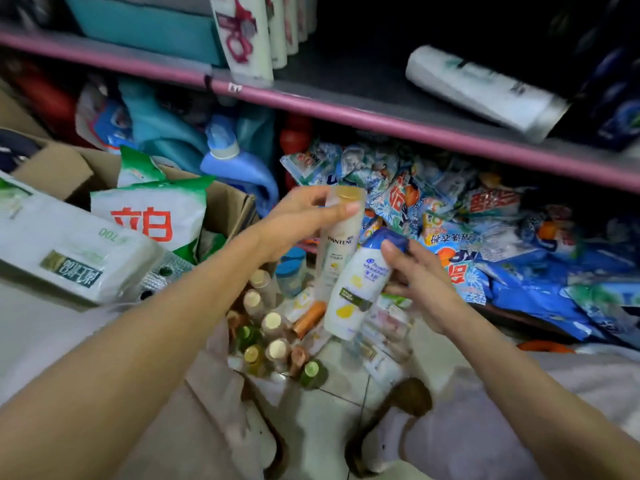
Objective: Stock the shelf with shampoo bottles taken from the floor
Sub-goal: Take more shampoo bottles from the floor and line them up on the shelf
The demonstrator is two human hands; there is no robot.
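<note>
My left hand (pixel 304 220) grips the neck of a pale Pantene bottle (pixel 337 247) with a gold cap, held upright in front of the lower shelf. My right hand (pixel 420 282) holds a white shampoo bottle (pixel 356 289) with a blue cap, tilted, just right of the Pantene one. Below them several small bottles (pixel 273 337) with gold, green and brown caps stand on the tiled floor. The pink-edged shelf (pixel 346 109) above carries a white bottle lying on its side (pixel 485 91) and upright white bottles (pixel 249 36) at the left.
The bottom shelf is packed with blue detergent bags (pixel 485 230) and a blue jug (pixel 239 168). A cardboard box (pixel 221 202) with green-white bags stands at left, beside a white pack (pixel 69 251). My knees and slippers (pixel 398 410) are at the bottom.
</note>
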